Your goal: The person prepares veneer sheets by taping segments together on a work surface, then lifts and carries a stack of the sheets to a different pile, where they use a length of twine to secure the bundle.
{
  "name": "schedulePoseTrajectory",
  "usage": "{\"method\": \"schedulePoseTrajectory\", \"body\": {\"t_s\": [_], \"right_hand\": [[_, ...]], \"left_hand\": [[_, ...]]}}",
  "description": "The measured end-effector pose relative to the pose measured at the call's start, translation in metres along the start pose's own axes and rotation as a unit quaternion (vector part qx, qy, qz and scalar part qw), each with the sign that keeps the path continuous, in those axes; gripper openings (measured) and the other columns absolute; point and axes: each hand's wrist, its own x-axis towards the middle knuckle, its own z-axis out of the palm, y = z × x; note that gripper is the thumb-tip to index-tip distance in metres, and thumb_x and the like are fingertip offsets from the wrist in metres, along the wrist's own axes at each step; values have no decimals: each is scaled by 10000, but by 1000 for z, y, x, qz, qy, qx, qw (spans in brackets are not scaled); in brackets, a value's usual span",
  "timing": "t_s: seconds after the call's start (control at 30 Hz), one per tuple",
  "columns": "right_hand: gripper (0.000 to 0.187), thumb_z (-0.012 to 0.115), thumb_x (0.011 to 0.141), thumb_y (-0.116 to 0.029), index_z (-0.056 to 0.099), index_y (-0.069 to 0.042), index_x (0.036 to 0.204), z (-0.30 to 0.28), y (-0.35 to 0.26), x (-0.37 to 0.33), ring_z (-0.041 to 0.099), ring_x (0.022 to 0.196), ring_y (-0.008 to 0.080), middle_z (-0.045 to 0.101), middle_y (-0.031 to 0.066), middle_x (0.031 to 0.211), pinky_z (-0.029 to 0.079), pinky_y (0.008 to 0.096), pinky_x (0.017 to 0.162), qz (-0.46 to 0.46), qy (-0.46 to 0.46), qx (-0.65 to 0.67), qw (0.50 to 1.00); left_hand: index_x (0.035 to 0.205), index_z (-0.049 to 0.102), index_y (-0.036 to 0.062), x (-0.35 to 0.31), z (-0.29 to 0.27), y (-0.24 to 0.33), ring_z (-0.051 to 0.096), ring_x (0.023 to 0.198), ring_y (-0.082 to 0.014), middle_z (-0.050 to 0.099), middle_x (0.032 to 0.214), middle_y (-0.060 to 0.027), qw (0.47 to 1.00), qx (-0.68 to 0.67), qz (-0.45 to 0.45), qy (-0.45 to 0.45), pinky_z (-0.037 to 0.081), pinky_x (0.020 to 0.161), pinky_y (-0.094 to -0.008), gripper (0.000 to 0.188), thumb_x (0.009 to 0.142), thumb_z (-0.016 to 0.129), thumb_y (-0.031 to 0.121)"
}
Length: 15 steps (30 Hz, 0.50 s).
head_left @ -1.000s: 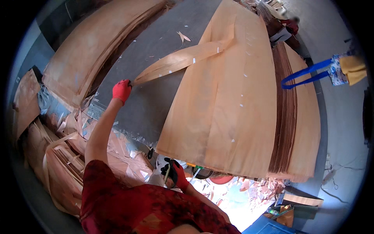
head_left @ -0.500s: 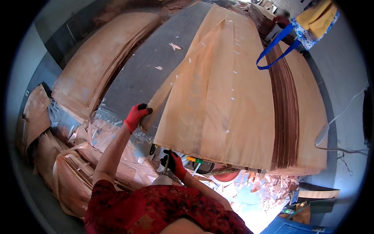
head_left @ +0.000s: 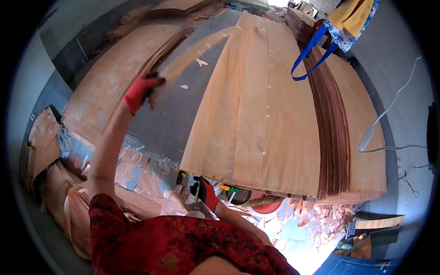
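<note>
Raised over the dark grey board (head_left: 172, 123), my left hand (head_left: 143, 91) wears a red glove with black fingertips. It is closed on a long narrow wood veneer strip (head_left: 190, 52), which is blurred and arches toward the far end. To its right lie pale veneer sheets (head_left: 284, 123), dotted with small white tape pieces. Below their near edge, my right hand (head_left: 208, 195), gloved alike, is closed round a slim yellowish stick-like tool (head_left: 197, 191); its tip and exact kind are unclear.
A veneer stack (head_left: 114, 73) stands at left, a dark brown stack (head_left: 330, 123) at right. Veneer scraps (head_left: 142, 178) cover the floor beside me. A blue-strapped cloth bag (head_left: 346, 27) hangs at upper right. A green-and-yellow-handled tool (head_left: 231, 189) sits under the sheets' near edge.
My left hand has moved up and left, pulling the veneer strip away from the pale sheets and across the grey board. My right hand has stayed nearly in place.
</note>
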Motion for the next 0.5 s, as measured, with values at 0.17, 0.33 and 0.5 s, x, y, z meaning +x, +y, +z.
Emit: {"method": "schedulePoseTrajectory", "body": {"t_s": [0.17, 0.33, 0.5], "right_hand": [[476, 538, 967, -419, 515, -26, 1234, 4, 7, 2, 625, 703, 226, 581, 56, 770, 547, 391, 680, 3, 2, 2, 1000], [462, 533, 972, -402, 495, -21, 1230, 15, 23, 17, 618, 690, 233, 583, 64, 772, 545, 400, 687, 9, -31, 31, 999], [415, 535, 971, -382, 529, -38, 1203, 2, 21, 13, 616, 700, 244, 580, 73, 791, 550, 410, 698, 4, 1, 26, 1000]], "left_hand": [[917, 649, 18, -15, 63, -106, 583, 679, -123, 619, 765, -14, 998, -61, -10, 0, 481, 597, -307, 224, 821, 708, 213], [843, 662, 12, -31, 140, -248, 536, 706, -98, 590, 757, 9, 999, -24, -28, 41, 456, 623, -300, 218, 786, 750, 204], [877, 659, -23, -46, 198, -233, 551, 751, -103, 622, 799, -7, 968, -211, -138, 18, 461, 672, -294, 289, 770, 767, 223]]}}
